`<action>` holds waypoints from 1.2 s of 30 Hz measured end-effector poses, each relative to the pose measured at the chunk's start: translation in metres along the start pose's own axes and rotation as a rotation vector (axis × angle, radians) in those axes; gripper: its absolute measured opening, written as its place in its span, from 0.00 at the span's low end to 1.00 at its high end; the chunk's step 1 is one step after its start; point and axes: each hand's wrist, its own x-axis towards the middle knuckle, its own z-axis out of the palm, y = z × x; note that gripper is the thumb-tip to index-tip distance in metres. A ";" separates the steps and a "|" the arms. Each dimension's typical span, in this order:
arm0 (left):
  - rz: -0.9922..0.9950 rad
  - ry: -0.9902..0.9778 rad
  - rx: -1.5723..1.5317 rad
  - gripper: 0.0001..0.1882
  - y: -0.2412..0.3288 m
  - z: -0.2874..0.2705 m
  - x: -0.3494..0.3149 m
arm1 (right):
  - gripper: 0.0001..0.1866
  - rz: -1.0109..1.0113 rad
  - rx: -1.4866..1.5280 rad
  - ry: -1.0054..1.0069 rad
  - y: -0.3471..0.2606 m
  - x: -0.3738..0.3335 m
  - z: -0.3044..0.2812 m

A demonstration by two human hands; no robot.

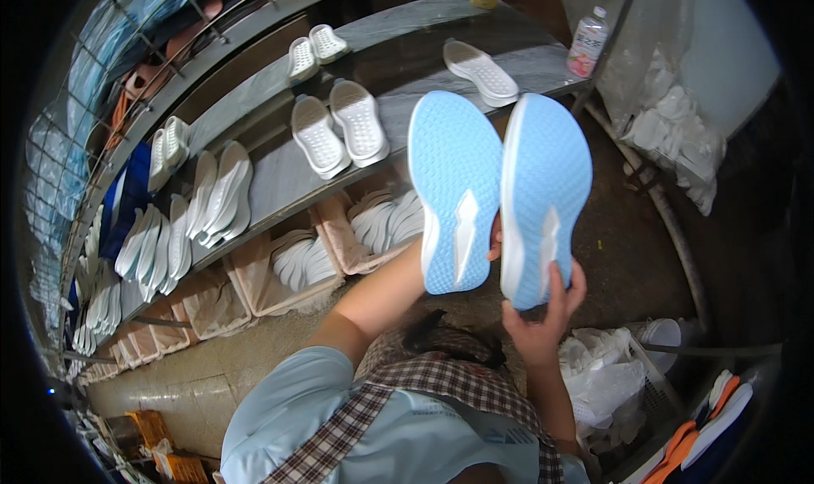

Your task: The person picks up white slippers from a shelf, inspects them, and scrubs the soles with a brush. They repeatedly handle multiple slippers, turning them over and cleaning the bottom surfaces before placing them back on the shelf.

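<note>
Two light-blue shoe soles with white sidewalls are raised side by side, their textured undersides showing. My left forearm passes behind the left shoe sole [449, 170]; of my left hand [495, 240] only some fingers appear at its inner edge, closed on it. My right hand [547, 319] grips the lower end of the right shoe sole [549, 179], thumb and fingers around it. The two soles nearly touch along their inner edges. Beyond them, a white sole [482, 73] lies on the grey bench [415, 52].
More white soles [339, 128] rest along the bench, with stacked soles [222, 194] to the left. Below are lined bins [284, 272] of soles. A bottle [587, 43] stands at the bench's right end. Plastic bags [674, 119], a crate [653, 369] and a pipe [670, 213] occupy the right side.
</note>
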 end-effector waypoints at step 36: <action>0.190 0.167 -0.144 0.36 0.018 0.015 0.014 | 0.35 0.734 1.729 0.259 0.044 0.008 -0.005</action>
